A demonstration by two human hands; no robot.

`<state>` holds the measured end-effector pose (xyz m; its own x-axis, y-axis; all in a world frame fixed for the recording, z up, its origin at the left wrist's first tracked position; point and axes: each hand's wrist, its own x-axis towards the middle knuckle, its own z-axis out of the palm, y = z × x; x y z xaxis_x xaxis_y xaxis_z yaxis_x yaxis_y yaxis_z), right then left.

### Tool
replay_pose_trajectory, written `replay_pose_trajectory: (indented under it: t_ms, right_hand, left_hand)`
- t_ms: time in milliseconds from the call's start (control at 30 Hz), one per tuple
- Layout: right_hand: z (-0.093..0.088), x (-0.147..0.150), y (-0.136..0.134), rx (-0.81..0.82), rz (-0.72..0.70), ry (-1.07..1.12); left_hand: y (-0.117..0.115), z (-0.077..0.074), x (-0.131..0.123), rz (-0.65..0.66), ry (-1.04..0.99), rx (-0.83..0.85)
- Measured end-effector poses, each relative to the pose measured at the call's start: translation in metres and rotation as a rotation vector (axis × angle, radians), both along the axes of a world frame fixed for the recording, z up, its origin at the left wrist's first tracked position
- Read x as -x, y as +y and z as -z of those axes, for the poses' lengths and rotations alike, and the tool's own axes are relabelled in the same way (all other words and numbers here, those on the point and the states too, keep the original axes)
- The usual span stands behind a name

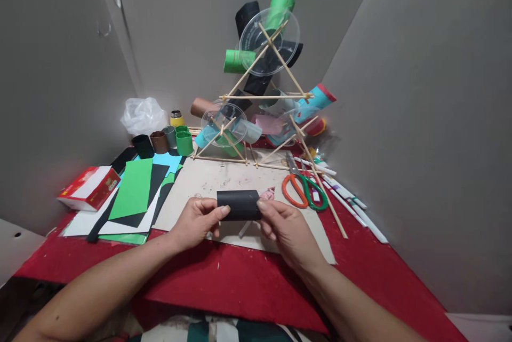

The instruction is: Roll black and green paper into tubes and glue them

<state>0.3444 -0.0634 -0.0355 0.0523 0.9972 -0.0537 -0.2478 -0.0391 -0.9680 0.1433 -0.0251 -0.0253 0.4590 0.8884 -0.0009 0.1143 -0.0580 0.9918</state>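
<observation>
A black paper tube (239, 204) lies level between my hands, above the pale board (184, 192). My left hand (200, 219) pinches its left end, thumb on the near side. At the other end my right hand (286, 224) grips it in the same way, the thumb on top of the edge. Just behind my right fingers is a small pink crumpled piece (267, 193). A thin whitish stick (244, 229) shows below the tube, partly covered. Scissors with orange and green handles (306, 190) lie beyond my right hand.
Behind the board stands a frame of wooden sticks (264, 96) with clear plastic discs (250, 38) and coloured tubes. Coloured paper sheets (132, 190), a red box (90, 187) and several short tubes (184, 143) are at left. Markers (360, 208) lie at right, near the wall.
</observation>
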Motion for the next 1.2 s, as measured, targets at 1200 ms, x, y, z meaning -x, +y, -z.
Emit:
replay_pose_trajectory:
  t_ms: [1200]
  right_hand:
    - [-0.005,0.000,-0.004,-0.096,-0.021,-0.222]
  left_hand:
    - [-0.002,-0.006,-0.002,-0.055,-0.038,-0.016]
